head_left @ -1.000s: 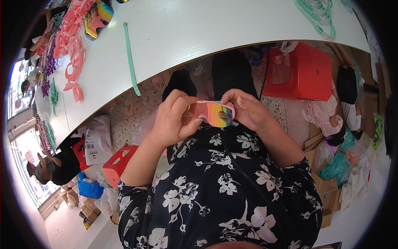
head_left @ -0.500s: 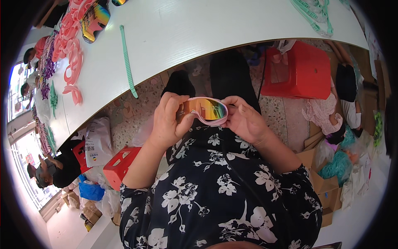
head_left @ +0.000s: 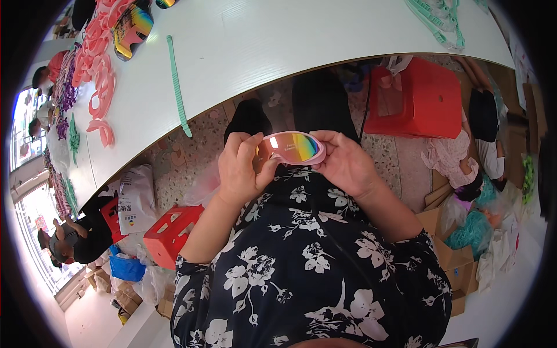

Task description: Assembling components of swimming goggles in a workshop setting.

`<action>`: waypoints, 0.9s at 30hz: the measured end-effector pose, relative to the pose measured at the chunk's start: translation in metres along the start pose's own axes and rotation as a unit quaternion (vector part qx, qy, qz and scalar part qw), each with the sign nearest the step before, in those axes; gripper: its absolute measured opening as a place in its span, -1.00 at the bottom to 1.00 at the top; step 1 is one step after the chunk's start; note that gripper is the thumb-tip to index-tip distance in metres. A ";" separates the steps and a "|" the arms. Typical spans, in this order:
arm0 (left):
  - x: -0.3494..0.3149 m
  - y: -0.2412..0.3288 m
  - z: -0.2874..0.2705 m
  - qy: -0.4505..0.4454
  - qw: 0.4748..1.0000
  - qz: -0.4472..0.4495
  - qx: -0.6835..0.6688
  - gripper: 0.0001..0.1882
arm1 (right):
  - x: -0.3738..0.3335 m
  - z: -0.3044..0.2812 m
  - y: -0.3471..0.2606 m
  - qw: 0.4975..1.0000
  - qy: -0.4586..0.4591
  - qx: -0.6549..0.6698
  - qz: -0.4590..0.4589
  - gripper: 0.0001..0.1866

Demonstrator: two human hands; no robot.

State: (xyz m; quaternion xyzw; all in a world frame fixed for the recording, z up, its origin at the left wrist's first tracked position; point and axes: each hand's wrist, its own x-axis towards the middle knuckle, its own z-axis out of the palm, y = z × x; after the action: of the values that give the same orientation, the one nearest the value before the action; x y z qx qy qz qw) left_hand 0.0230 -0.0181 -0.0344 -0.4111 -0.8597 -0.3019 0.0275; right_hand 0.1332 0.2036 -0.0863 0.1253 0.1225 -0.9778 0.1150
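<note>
Over my lap, just off the table's near edge, I hold pink-framed swim goggles [head_left: 293,148] with a mirrored orange, yellow and blue lens. My left hand [head_left: 242,167] pinches one end, fingers on top and thumb below. At the other end my right hand [head_left: 347,163] grips the pink rim between thumb and fingers. On the white table [head_left: 243,52] a green ridged strap [head_left: 177,87] lies alone near the edge. Farther left are a pile of pink goggle frames [head_left: 103,87] and mirrored lenses [head_left: 132,32].
More green straps [head_left: 441,23] lie at the table's far right. Red plastic stools [head_left: 415,98] stand beyond my right hand and at my left. A white bag [head_left: 137,200] and a blue bag [head_left: 126,268] sit at left, cardboard boxes [head_left: 458,267] at right. Other people [head_left: 75,240] sit along the left.
The goggles have tilted, so the lens shows flatter and more level. My right hand has shifted slightly, its fingers now closer around the rim.
</note>
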 end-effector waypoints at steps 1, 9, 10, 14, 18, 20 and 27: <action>-0.001 -0.001 0.002 0.000 1.000 -0.008 -0.002 -0.54 | 0.001 -0.003 -0.002 0.999 -0.015 0.035 0.017 -0.51; -0.009 0.013 0.032 0.086 0.992 -0.084 0.049 -0.47 | 0.007 0.032 0.012 0.972 0.094 -0.191 -0.098 -0.54; -0.009 0.012 0.035 0.095 0.990 -0.092 0.050 -0.47 | 0.008 0.032 0.011 0.980 0.104 -0.154 -0.076 -0.53; -0.011 0.007 0.037 0.098 0.988 -0.097 0.062 -0.49 | 0.003 0.027 0.013 0.993 0.049 -0.070 -0.077 -0.37; -0.009 0.009 0.041 0.102 0.986 -0.104 0.075 -0.52 | -0.001 0.032 0.027 0.984 0.047 -0.130 -0.114 -0.29; -0.007 0.015 0.040 0.085 0.987 -0.110 0.076 -0.55 | -0.002 0.036 0.034 0.974 0.063 -0.171 -0.138 -0.27; 0.002 0.018 0.047 0.103 0.982 -0.122 0.100 -0.54 | -0.001 0.033 0.046 0.952 0.028 -0.253 -0.170 -0.19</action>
State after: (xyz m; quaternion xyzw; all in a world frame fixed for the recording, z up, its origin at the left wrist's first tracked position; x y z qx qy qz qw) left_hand 0.0447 0.0174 -0.0632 -0.2654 -0.9217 -0.2562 0.1197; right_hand 0.1388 0.1517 -0.0651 0.0967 0.3889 -0.9158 -0.0283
